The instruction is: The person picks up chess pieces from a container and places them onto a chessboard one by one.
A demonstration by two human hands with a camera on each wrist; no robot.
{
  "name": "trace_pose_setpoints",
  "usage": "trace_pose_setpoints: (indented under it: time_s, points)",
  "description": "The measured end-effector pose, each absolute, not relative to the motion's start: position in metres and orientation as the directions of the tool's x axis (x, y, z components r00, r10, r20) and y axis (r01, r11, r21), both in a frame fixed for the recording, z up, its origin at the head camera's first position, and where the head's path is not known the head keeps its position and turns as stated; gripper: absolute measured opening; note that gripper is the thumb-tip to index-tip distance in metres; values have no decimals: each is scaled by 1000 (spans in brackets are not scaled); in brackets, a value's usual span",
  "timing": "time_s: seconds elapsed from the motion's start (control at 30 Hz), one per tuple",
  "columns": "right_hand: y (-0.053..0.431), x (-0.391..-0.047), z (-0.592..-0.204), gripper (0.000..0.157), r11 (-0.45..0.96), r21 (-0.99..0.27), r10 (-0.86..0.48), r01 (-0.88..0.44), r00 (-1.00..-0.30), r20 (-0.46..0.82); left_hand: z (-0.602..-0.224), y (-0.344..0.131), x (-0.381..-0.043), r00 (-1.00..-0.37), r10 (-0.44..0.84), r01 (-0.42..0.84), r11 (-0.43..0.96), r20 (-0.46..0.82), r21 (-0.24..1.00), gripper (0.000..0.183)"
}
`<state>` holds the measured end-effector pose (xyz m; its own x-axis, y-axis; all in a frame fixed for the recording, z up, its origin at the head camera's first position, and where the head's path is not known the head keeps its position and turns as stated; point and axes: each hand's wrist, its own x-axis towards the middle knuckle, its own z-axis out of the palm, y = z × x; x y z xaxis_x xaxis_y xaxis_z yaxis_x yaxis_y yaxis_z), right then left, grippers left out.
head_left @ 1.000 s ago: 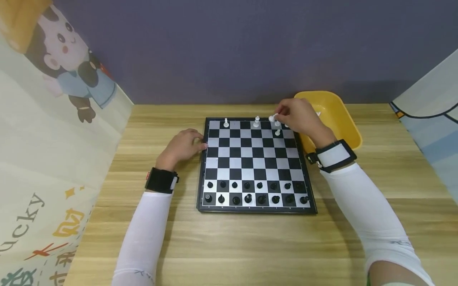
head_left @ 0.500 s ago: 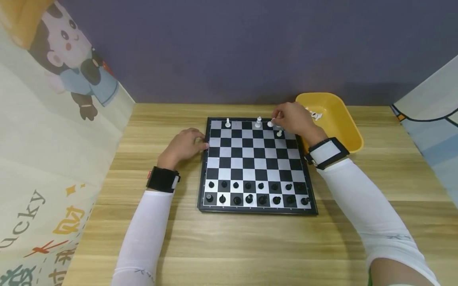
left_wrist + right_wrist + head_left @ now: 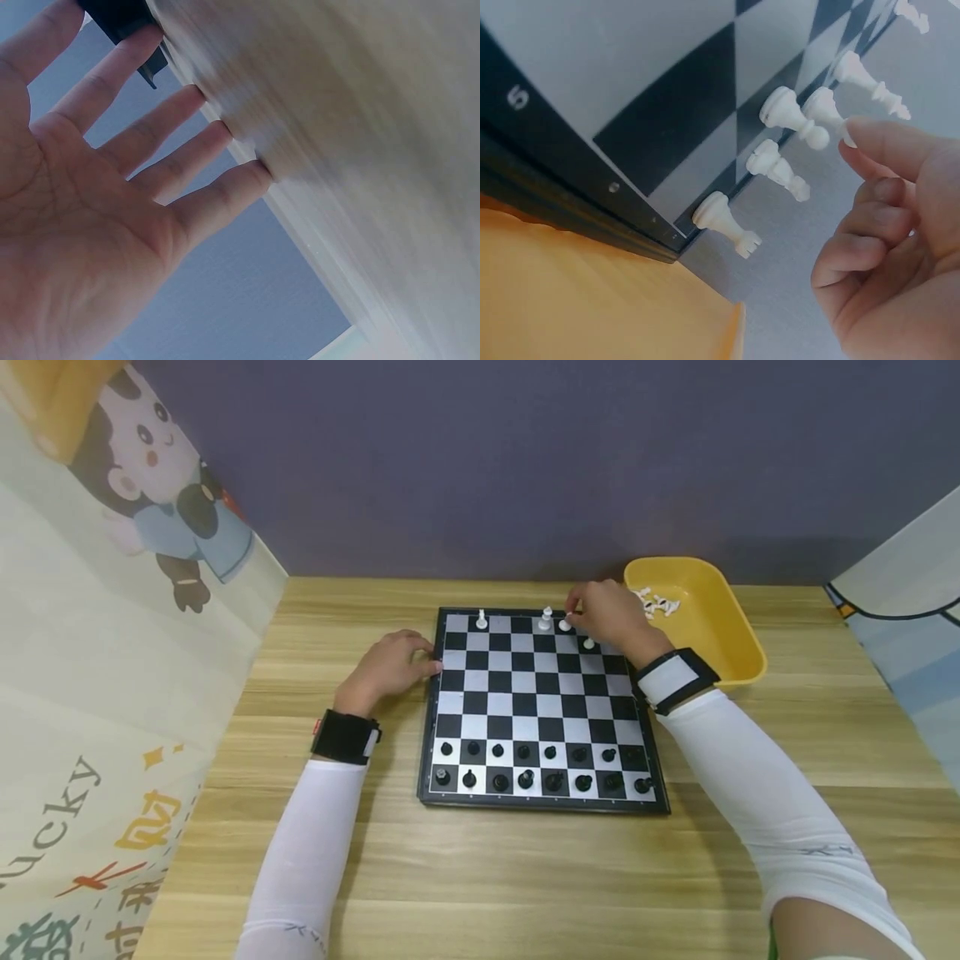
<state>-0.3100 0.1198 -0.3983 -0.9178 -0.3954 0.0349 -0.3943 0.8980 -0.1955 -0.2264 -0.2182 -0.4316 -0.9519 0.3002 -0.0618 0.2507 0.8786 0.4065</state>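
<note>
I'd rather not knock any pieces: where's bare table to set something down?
Bare table lies along the near edge of the chessboard, between the sleeves, and right of the yellow tray. It is crowded at the board's far right corner, where the right hand pinches a white piece beside other white pieces.

We see left forearm [image 3: 303, 852] reaching forward, left hand [image 3: 390, 667] with fingers [image 3: 219, 201] spread, fairly straight. Our right forearm [image 3: 753, 777] slants inward; right hand [image 3: 611, 614] pinches thumb-to-index, remaining fingers curled.
</note>
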Motion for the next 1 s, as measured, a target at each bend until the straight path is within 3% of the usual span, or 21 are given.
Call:
trace_pose_setpoints:
  time_s: [0.47, 0.67, 1.0]
  points:
    - [119, -309, -402, 11, 896, -175, -405, -408, -913, 55, -433, -218, -226, -955, 291, 245, 883, -58, 400, 45]
    - [120, -306, -399, 24, 903, -169, -393, -395, -918, 41, -431, -218, -225, -954, 293, 245, 881, -60, 404, 45]
    - [150, -298, -376, 34, 894, -298, -317, -334, -943, 104, -430, -216, -224, -956, 285, 237, 884, -63, 403, 46]
